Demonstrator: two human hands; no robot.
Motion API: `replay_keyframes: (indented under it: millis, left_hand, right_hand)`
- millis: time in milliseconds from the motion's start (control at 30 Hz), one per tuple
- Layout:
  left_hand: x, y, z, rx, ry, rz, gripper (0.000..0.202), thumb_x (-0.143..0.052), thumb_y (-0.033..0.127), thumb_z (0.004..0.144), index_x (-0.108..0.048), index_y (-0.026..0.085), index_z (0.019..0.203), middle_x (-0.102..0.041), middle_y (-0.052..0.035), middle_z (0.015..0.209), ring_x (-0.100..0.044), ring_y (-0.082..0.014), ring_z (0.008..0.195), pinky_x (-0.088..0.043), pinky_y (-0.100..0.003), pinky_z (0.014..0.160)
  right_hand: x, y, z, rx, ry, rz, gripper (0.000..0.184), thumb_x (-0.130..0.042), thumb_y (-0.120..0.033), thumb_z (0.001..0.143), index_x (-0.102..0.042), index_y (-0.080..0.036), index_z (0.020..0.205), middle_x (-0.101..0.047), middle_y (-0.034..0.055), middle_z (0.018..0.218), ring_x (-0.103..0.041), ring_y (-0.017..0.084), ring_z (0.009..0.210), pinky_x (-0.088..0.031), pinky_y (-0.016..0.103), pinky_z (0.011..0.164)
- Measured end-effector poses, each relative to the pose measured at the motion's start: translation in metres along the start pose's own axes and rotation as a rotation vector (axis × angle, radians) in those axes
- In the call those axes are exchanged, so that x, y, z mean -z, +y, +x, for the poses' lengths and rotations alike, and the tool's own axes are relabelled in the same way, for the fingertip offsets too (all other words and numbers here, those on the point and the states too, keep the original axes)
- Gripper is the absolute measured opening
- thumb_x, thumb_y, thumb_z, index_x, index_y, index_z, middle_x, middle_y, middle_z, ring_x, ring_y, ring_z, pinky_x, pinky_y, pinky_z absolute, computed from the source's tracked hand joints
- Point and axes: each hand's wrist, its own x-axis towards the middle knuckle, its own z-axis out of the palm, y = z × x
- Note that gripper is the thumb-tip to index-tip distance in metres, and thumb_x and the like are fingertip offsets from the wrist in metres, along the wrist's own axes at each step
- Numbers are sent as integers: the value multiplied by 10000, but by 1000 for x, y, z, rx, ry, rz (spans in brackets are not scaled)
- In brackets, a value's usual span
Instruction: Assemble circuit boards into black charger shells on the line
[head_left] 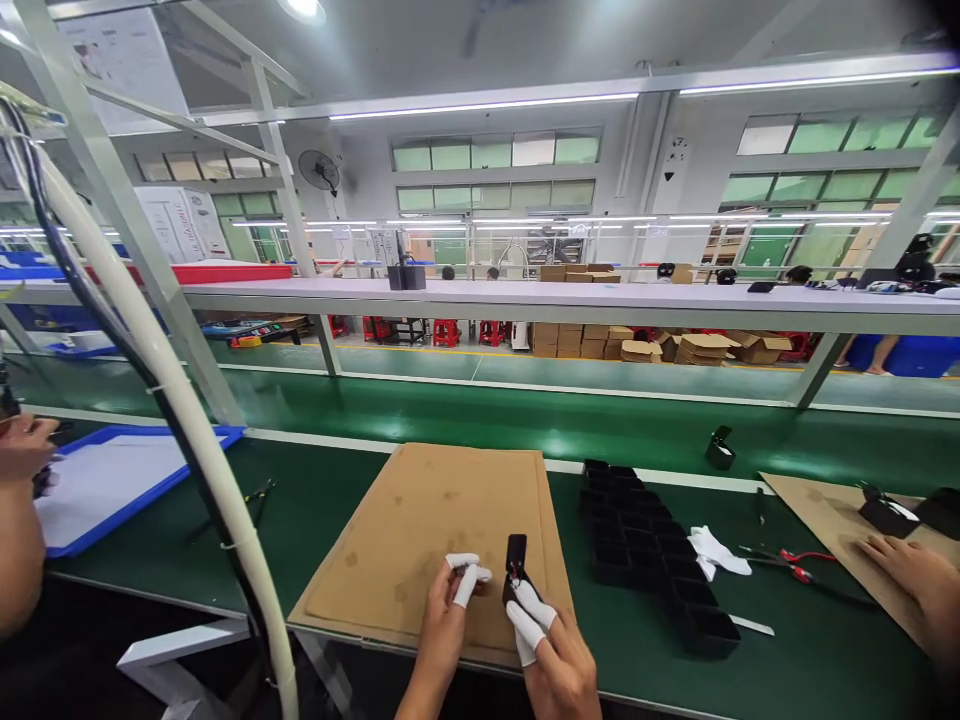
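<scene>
My right hand [551, 640], with white covers on its fingers, grips a small black case [516, 552] with its lid standing up. Something small, pale and red shows inside the case, too small to name. Just to the left is my left hand [450, 610], also in white finger covers, its thumb and fingertips pinched together. Whatever it may hold between them is hidden. Both hands are over the near part of a brown cardboard sheet [405, 510] with darker stains.
Joined black trays [637, 535] stand to the right, near a white cloth [716, 553] and red-handled pliers [799, 565]. Another person's hand [911, 570] rests on cardboard at far right. A blue-rimmed tray [112, 520] and another person's hand [26, 445] are at left, beyond a white pole [217, 480].
</scene>
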Motion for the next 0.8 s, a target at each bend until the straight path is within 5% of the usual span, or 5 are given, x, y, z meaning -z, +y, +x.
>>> replay_keyframes:
  millis: [467, 667, 800]
  left_hand:
    - [-1, -8, 1, 7, 18, -14, 529, -807, 659, 759, -734, 201, 1013, -822, -99, 992, -783, -297, 976, -601, -426, 954]
    - [1, -14, 1, -18, -11, -9, 493, -785, 646, 807, -736, 206, 1024, -818, -91, 970, -777, -283, 958, -597, -424, 958]
    - [1, -22, 4, -30, 5, -24, 497, -791, 642, 813, -741, 203, 1040, -814, -90, 1008, -772, -275, 980, -597, -412, 965]
  right_hand:
    - [5, -13, 1, -21, -80, 25, 583, -464, -3, 1011, -601, -234, 1529, -812, 115, 1211, -788, 284, 1141, -720, 377, 827]
    - [0, -10, -3, -71, 22, 64, 632, -562, 28, 976, -576, -233, 1551, -798, 135, 1226, -739, 319, 1250, -709, 450, 915]
    - [-1, -9, -4, -47, -61, 32, 584, -541, 12, 997, -618, -251, 1512, -812, 114, 1199, -788, 282, 1145, -723, 384, 853]
